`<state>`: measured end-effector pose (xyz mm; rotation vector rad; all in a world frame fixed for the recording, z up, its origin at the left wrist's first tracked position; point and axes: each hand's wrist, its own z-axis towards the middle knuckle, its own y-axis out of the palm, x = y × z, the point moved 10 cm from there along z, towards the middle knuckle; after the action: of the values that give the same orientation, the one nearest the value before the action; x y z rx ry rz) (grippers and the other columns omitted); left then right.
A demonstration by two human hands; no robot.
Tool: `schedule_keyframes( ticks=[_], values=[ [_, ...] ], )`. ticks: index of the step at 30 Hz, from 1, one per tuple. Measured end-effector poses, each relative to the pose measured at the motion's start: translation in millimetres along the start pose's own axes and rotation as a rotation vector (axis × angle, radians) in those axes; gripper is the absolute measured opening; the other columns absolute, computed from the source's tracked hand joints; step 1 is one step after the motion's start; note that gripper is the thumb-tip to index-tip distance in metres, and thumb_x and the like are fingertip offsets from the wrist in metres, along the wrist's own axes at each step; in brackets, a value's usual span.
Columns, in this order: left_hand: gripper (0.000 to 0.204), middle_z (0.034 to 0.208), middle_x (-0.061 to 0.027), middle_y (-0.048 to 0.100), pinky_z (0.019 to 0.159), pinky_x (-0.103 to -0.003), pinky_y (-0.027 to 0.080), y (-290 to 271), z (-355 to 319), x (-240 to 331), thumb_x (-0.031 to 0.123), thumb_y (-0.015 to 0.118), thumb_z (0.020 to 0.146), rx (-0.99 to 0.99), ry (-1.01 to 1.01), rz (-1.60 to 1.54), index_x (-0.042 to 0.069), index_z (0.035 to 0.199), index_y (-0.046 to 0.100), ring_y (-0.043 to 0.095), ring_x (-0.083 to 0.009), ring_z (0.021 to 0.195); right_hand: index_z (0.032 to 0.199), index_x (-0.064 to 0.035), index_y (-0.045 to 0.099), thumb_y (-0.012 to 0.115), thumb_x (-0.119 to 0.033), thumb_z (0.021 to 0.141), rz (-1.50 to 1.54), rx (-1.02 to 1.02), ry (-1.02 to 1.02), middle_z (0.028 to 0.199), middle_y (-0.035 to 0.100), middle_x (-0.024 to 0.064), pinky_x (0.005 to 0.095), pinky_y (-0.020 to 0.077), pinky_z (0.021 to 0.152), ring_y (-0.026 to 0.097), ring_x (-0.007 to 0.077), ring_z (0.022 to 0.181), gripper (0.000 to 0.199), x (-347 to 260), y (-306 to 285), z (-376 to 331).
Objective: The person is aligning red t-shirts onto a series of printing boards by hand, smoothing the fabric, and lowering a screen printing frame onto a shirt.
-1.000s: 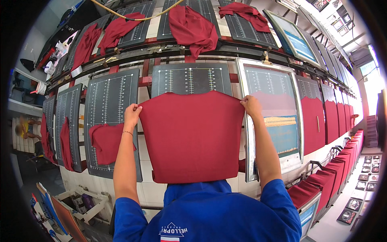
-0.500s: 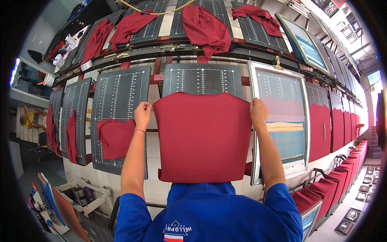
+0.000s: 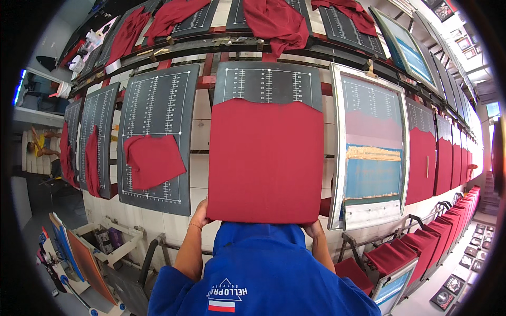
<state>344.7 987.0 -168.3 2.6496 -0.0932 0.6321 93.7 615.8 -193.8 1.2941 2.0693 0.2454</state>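
A maroon fabric panel (image 3: 266, 163) lies smooth over a dark printing board (image 3: 266, 81) in front of me. Its curved neck edge is towards the far end, and white ruler marks show on the bare board above it. My left hand (image 3: 201, 214) is closed at the panel's near left corner, the fingertips partly hidden by the cloth. At the near right corner my right hand (image 3: 314, 230) grips the hem, mostly covered by the fabric and my blue shirt. Right of the panel, a metal-framed printing screen (image 3: 337, 152) lies over another board, with a yellowish ink band (image 3: 373, 153) across its mesh.
On the left board (image 3: 153, 100) rests a smaller maroon piece (image 3: 154, 160). Crumpled maroon cloths (image 3: 276, 23) lie on boards in the far row, beyond a dark rail (image 3: 211, 47). Covered boards (image 3: 420, 163) continue rightward. A white frame stand (image 3: 113, 250) is at lower left.
Both hands have moved from the panel's upper corners down to its near corners. The panel now lies flat and aligned on the board. The view has shifted slightly.
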Motion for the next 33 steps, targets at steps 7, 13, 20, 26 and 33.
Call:
schedule_keyframes(
  ticks=[7,13,20,26,33],
  values=[
    [0.052,0.124,-0.0144,0.065,0.088,-0.039,0.059,-17.4,-12.4,-3.9,0.042,0.046,0.105,-0.004,0.109,-0.116,0.000,0.134,0.052,0.068,-0.0247,0.107,0.145,-0.0093,0.046,0.044,-0.064,0.097,0.072,-0.018,-0.147,0.145,0.053,0.0090,0.0475,0.0356,0.112,0.047,0.0269,0.135,0.073,-21.1,-4.6,-16.0],
    [0.049,0.128,-0.0131,0.063,0.092,-0.041,0.057,-24.9,-10.3,-8.1,0.040,0.046,0.105,-0.028,0.085,-0.146,0.001,0.135,0.051,0.065,-0.0250,0.114,0.148,-0.0120,0.042,0.039,-0.071,0.095,0.107,-0.207,0.123,0.146,0.051,0.0084,0.0480,0.0393,0.109,0.046,0.0291,0.136,0.079,-7.8,36.1,-7.5],
    [0.045,0.119,-0.0102,0.068,0.094,-0.035,0.054,-18.4,-14.9,2.0,0.041,0.050,0.104,-0.043,0.141,-0.131,0.003,0.127,0.059,0.067,-0.0205,0.106,0.149,-0.0109,0.040,0.056,-0.059,0.093,0.204,-0.060,-0.217,0.152,0.045,0.0081,0.0535,0.0372,0.114,0.043,0.0298,0.140,0.075,-29.7,-17.9,-10.0],
    [0.052,0.131,-0.0121,0.062,0.099,-0.040,0.053,-24.3,-16.3,0.6,0.043,0.045,0.105,-0.049,0.201,-0.132,0.003,0.138,0.050,0.062,-0.0237,0.118,0.149,-0.0091,0.040,0.059,-0.055,0.093,0.191,-0.007,-0.294,0.151,0.046,0.0102,0.0522,0.0354,0.116,0.042,0.0289,0.140,0.075,-39.6,-13.6,-18.5],
    [0.049,0.125,-0.0121,0.065,0.094,-0.041,0.055,-19.0,-24.4,14.8,0.045,0.051,0.103,0.075,0.283,-0.185,0.004,0.130,0.056,0.066,-0.0248,0.112,0.148,-0.0089,0.040,0.061,-0.051,0.094,0.073,-0.058,-0.048,0.146,0.051,0.0087,0.0467,0.0354,0.115,0.046,0.0251,0.137,0.071,-19.0,-17.3,-20.8]
  ],
)
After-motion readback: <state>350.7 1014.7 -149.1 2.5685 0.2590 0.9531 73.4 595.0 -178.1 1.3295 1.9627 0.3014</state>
